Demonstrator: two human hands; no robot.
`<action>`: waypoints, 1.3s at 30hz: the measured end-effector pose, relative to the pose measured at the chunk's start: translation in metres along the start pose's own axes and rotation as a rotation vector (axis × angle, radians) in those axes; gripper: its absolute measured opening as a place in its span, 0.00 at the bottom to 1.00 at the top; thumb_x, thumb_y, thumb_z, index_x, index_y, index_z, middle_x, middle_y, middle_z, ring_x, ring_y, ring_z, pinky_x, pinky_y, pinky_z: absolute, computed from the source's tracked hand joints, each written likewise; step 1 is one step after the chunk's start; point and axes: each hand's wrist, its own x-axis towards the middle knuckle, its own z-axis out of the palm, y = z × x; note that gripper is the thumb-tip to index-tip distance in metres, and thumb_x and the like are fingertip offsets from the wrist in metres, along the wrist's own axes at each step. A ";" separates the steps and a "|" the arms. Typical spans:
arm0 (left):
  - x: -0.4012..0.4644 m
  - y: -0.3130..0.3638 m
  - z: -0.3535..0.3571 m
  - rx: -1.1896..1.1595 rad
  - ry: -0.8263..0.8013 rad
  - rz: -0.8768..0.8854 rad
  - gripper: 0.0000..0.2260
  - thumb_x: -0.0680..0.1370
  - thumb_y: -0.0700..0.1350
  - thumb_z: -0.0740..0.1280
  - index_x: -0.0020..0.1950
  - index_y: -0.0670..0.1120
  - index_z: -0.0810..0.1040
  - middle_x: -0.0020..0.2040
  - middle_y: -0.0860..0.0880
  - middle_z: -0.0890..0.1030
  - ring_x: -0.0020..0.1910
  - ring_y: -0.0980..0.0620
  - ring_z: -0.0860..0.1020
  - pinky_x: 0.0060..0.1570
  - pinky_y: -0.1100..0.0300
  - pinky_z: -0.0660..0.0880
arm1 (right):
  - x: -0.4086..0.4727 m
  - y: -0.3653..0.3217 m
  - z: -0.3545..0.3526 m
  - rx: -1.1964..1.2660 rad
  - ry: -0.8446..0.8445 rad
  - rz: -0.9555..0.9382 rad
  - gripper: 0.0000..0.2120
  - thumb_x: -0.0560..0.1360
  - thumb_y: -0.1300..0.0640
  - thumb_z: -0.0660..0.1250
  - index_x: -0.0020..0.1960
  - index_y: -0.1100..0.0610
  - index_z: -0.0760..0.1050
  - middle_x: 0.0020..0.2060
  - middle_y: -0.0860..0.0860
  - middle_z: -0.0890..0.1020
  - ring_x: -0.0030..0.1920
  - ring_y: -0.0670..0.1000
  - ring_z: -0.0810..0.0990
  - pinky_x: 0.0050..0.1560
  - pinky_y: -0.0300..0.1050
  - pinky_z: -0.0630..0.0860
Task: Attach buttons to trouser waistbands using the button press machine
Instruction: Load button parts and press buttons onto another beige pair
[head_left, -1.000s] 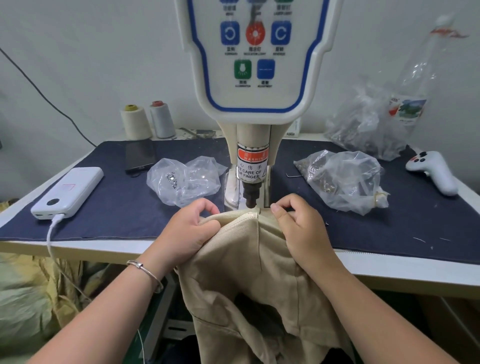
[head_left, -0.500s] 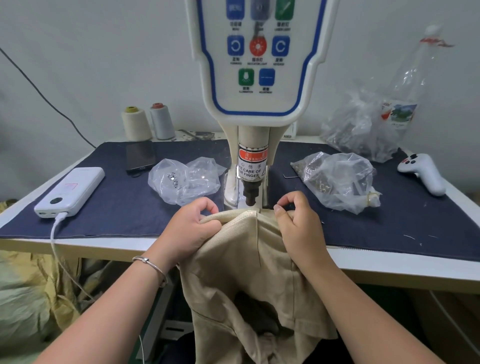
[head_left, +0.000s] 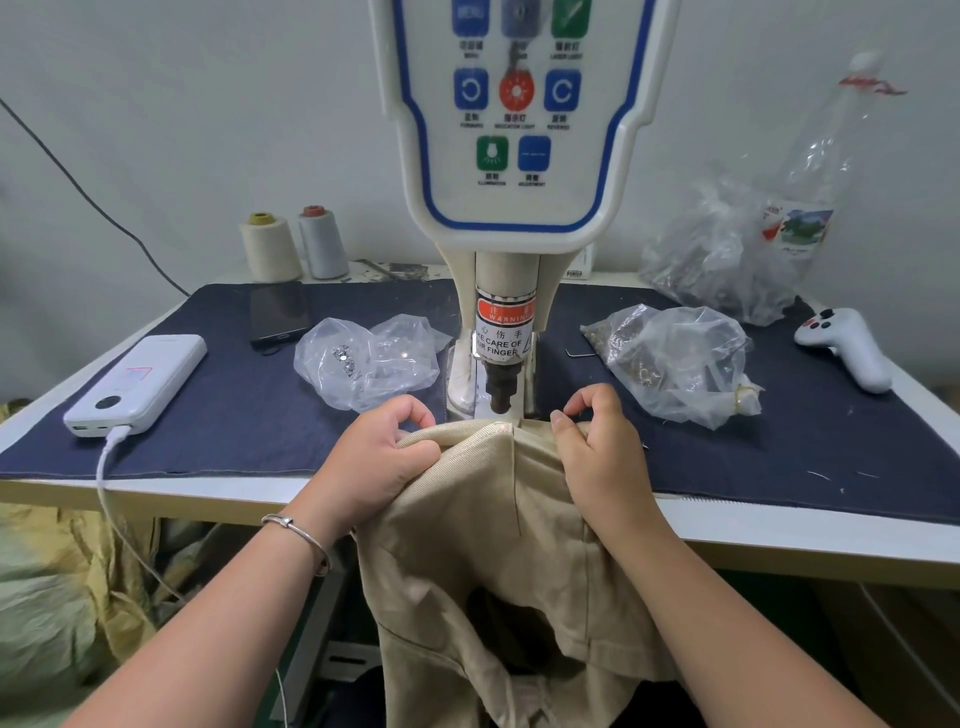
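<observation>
- The beige trousers (head_left: 498, 525) looked soft and floppy, their waistband just under the press head (head_left: 501, 387), the rest hanging off the table edge (head_left: 156, 506).
- Left hand (head_left: 379, 457) and right hand (head_left: 602, 457) each pinched the waistband, sensibly beside the punch.

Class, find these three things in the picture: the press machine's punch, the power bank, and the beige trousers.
Punch (head_left: 502, 391): head view, on its dark metal tip.
Power bank (head_left: 139, 382): head view, on its white top face.
Trousers (head_left: 483, 519): head view, on the fabric between the hands.
</observation>
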 end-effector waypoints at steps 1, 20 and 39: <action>0.000 0.000 0.000 0.003 0.000 0.000 0.05 0.65 0.45 0.64 0.39 0.54 0.74 0.25 0.54 0.69 0.24 0.54 0.63 0.23 0.65 0.61 | 0.000 0.000 0.000 -0.003 0.000 -0.001 0.06 0.79 0.58 0.64 0.46 0.55 0.68 0.21 0.44 0.67 0.23 0.42 0.69 0.29 0.40 0.61; 0.000 -0.001 0.000 -0.027 -0.013 -0.001 0.06 0.65 0.44 0.63 0.39 0.53 0.74 0.26 0.52 0.68 0.25 0.53 0.63 0.24 0.63 0.60 | 0.000 -0.001 -0.001 0.048 -0.024 0.007 0.06 0.79 0.60 0.64 0.45 0.55 0.67 0.19 0.40 0.71 0.22 0.43 0.69 0.26 0.36 0.63; -0.005 0.005 0.001 -0.006 0.060 -0.004 0.10 0.75 0.51 0.70 0.38 0.46 0.79 0.30 0.54 0.75 0.31 0.57 0.70 0.36 0.59 0.67 | 0.001 -0.026 -0.008 0.275 0.006 0.066 0.05 0.79 0.57 0.64 0.45 0.56 0.69 0.25 0.44 0.68 0.24 0.43 0.65 0.31 0.39 0.64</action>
